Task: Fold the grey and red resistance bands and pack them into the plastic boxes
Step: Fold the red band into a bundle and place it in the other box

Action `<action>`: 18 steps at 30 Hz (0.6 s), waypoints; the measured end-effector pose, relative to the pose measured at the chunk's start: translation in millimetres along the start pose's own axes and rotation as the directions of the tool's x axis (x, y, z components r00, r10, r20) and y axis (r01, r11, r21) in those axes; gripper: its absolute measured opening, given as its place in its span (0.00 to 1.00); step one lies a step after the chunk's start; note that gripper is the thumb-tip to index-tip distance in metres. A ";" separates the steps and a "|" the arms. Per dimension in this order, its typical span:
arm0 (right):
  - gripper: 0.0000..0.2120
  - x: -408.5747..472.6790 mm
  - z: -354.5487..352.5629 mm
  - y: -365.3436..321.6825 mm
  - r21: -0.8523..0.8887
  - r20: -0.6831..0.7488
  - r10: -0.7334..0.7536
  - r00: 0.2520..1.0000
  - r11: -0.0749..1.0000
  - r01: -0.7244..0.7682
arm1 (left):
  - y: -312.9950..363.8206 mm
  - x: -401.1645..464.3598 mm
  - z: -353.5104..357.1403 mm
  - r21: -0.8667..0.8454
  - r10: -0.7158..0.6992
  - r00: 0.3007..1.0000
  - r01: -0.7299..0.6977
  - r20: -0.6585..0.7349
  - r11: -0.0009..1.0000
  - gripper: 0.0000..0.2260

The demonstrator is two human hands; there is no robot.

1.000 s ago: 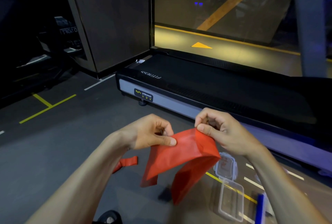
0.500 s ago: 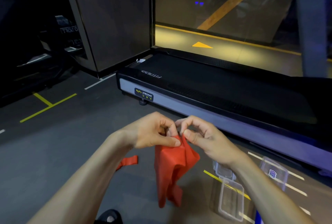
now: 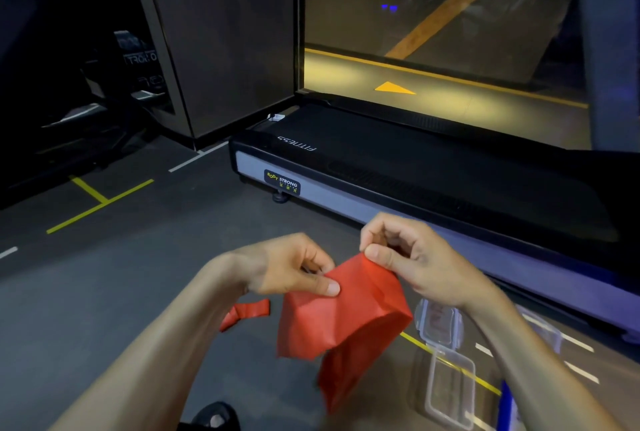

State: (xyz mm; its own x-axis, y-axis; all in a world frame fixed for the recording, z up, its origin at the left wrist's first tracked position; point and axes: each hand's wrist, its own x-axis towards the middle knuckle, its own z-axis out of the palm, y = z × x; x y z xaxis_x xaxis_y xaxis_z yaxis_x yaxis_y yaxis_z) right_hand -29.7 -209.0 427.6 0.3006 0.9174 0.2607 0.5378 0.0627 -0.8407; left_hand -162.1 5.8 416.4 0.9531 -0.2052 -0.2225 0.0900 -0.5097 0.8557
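While both hands hold it up above the floor [image 3: 145,285], the red band [image 3: 346,320] hangs folded between them: the left hand [image 3: 291,271] pinches one upper corner under its thumb, the right hand [image 3: 412,257] pinches the other. A second band [image 3: 247,313] lies on the floor, left. Two clear boxes [image 3: 450,389] sit right, near yellow floor lines. A treadmill [image 3: 398,167] stands beyond.
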 end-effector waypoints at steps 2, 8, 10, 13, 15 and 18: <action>0.02 -0.1 -2.8 1.4 -0.009 -0.009 -0.001 1.000 1.000 0.001 | -0.5 -0.5 -2.3 -0.041 0.003 1.000 -0.004 -0.022 0.999 0.13; 0.02 -5.2 -7.8 4.2 -0.016 -0.008 0.033 0.999 0.999 -0.033 | -1.9 0.1 -5.7 -0.104 0.036 0.997 -0.042 -0.064 0.994 0.06; 0.02 -7.0 -8.9 5.0 -0.023 -0.011 0.038 0.999 0.999 -0.039 | -1.3 -1.3 -6.8 -0.120 0.037 0.996 -0.046 -0.076 0.992 0.05; 0.02 -9.6 -10.1 5.7 -0.031 -0.020 0.037 0.999 0.999 -0.038 | 0.8 -3.6 -7.7 -0.150 0.052 0.991 -0.070 -0.124 0.986 0.04; 0.02 -11.1 -10.2 6.6 -0.040 -0.026 0.040 0.999 0.998 -0.041 | 1.3 -4.5 -8.9 -0.139 0.060 0.986 -0.082 -0.157 0.987 0.04; 0.03 -13.0 -10.1 8.7 -0.042 -0.046 0.045 0.998 0.998 -0.047 | 2.6 -5.9 -10.0 -0.111 0.068 0.982 -0.088 -0.178 0.990 0.04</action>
State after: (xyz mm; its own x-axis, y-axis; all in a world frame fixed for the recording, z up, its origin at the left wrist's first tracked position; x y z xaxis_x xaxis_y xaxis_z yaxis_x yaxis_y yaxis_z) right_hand -21.0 -224.2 421.6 0.3603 0.9005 0.2435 0.5555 0.0026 -0.8315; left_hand -164.7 14.1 424.6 0.9932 -0.0868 -0.0771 0.0370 -0.3933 0.9187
